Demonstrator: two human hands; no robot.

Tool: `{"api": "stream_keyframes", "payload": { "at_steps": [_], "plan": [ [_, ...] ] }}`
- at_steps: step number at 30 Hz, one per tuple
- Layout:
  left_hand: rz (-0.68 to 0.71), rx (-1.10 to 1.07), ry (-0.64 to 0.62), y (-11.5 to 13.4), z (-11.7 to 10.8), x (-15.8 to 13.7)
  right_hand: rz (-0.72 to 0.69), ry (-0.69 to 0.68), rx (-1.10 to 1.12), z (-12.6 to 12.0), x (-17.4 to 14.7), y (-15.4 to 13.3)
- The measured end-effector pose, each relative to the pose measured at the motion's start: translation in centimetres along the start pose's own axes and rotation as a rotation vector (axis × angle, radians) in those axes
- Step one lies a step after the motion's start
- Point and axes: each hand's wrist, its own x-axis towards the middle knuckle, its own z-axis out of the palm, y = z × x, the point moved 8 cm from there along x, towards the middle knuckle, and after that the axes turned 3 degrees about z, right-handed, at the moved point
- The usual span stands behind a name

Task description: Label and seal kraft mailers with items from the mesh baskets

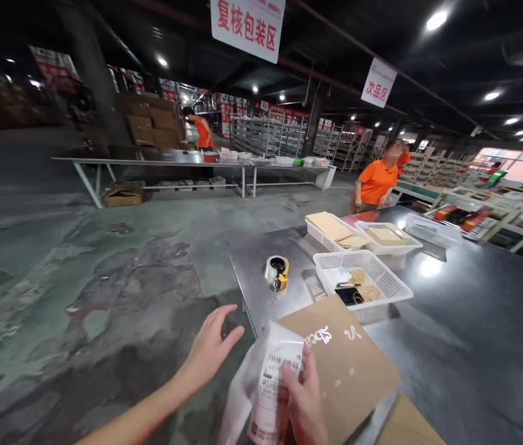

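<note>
My right hand (305, 392) grips a translucent white plastic bag (238, 395) that has a printed label (270, 389) on it, with the thumb pressed on the label. What lies inside the bag cannot be made out. My left hand (212, 343) is off to the left of the bag, over the floor, its fingers and thumb apart and nothing in it. Under and beside the right hand, a brown cardboard box (349, 364) with white lettering rests on the dark metal table (465, 334).
A tape dispenser (278, 273) stands near the table's left edge. White baskets hold rubber bands (364, 285), tan envelopes (333, 228) and flat cardboard (386, 236). A person in orange (376, 182) stands beyond the table. Another person (203, 131) is at a long table (159, 162) further back.
</note>
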Motion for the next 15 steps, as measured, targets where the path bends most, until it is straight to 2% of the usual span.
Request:
{"api": "stream_keyframes", "payload": {
  "at_steps": [1, 2, 4, 7, 8, 10, 12, 13, 15],
  "plan": [
    [0.031, 0.035, -0.051, 0.1, 0.4, -0.7, 0.056, -0.020, 0.080, 0.5, 0.1, 1.0],
    [0.011, 0.017, -0.156, -0.1, 1.5, -1.4, 0.096, -0.032, 0.117, 0.8, 0.1, 1.8],
    [-0.104, -0.089, -0.337, -0.9, 4.0, -2.9, 0.094, 0.002, 0.056, 0.3, 0.1, 2.3],
    [-0.167, -0.173, -0.420, -1.3, 6.1, -3.7, -0.131, 0.214, -0.311, -2.5, -0.4, -0.4],
    [-0.145, -0.175, -0.455, -1.2, 6.4, -3.8, -0.209, 0.222, -0.459, -2.8, -0.7, -1.5],
    [-0.060, -0.173, -0.536, -0.6, 6.8, -3.8, -0.237, 0.093, -0.661, -2.3, -1.4, -2.3],
    [-0.018, -0.201, -0.587, -0.3, 6.9, -3.8, -0.110, -0.091, -0.677, -1.6, -2.3, -1.2],
    [-0.042, -0.224, -0.627, -0.5, 7.2, -3.8, -0.039, -0.133, -0.640, -1.5, -2.8, -0.5],
    [-0.133, -0.247, -0.758, -1.3, 8.7, -4.4, 0.040, -0.129, -0.551, -1.8, -4.1, 0.7]
  ]
}}
